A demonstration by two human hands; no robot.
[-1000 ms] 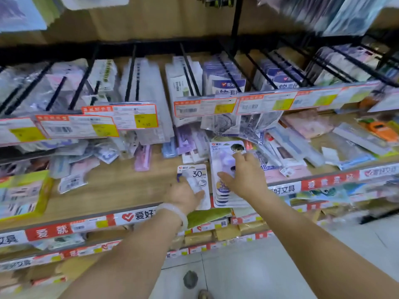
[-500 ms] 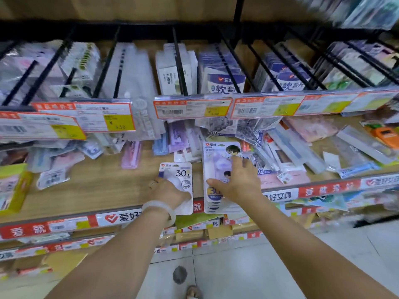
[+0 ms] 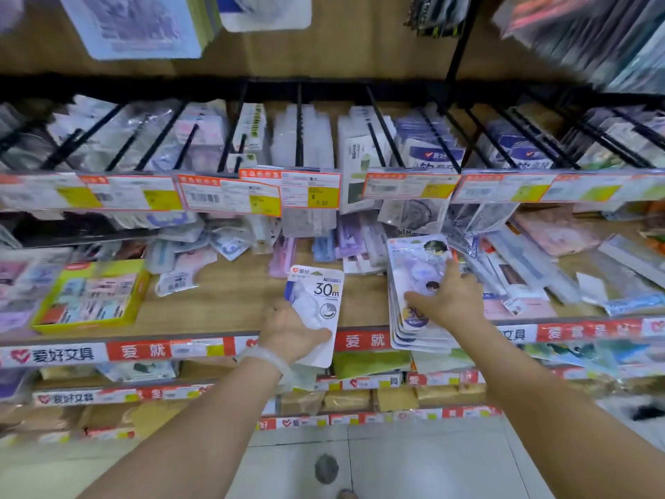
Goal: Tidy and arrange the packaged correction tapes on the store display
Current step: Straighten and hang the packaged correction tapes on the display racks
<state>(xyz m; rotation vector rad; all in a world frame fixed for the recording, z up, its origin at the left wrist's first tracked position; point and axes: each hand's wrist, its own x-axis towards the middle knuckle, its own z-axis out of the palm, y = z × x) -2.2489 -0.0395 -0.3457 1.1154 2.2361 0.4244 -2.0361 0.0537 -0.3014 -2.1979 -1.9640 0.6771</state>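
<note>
left hand [image 3: 291, 327]: grips white 30m tape pack [image 3: 318, 300], centre frame, thumb across its lower edge
right hand [image 3: 448, 300]: fingers spread flat on purple pack stack [image 3: 414, 279], right of centre

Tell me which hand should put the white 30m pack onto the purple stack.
Left. The left hand already grips the white pack; the right hand rests on the purple stack.

Both forearms are bare, with no sleeves showing. A pale, translucent bangle [image 3: 268, 358] circles the left wrist, toward seven o'clock of the left hand [image 3: 289, 327].
</note>
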